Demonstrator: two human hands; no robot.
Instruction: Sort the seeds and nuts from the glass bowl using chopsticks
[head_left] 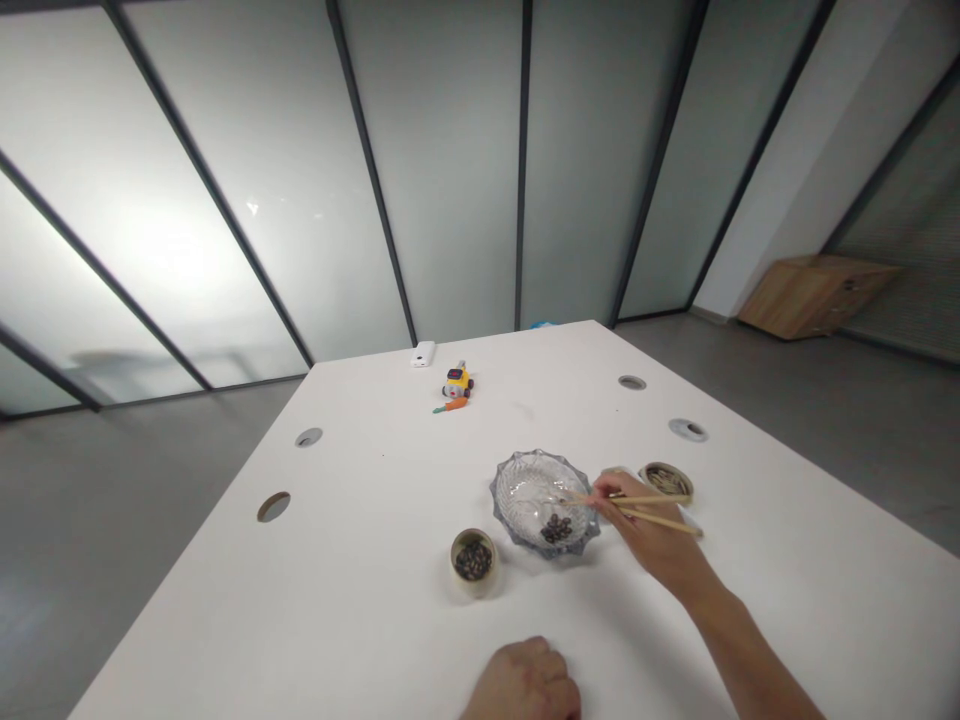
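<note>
A pair of wooden chopsticks (651, 499) is gripped in my right hand (634, 505), with the tips reaching over a clear glass bowl (517, 490) with a scalloped rim. Dark beans or seeds (556, 528) lie in a small heap on the bowl's lower right inside. Whether the chopstick tips pinch anything is too small to tell. Left of the bowl stands a small round cup (474, 585) holding more of the dark pieces (474, 560). My left hand (525, 680) rests on the table near its front, fingers curled in; anything inside them is hidden.
Behind my right hand sits a round container (667, 482) with pale pieces in it. Farther back on the white table (360, 560) are a yellow toy vehicle (457, 381), an orange carrot-shaped item (453, 405) and a white box-like device (424, 354). Round holes cut the tabletop near both sides.
</note>
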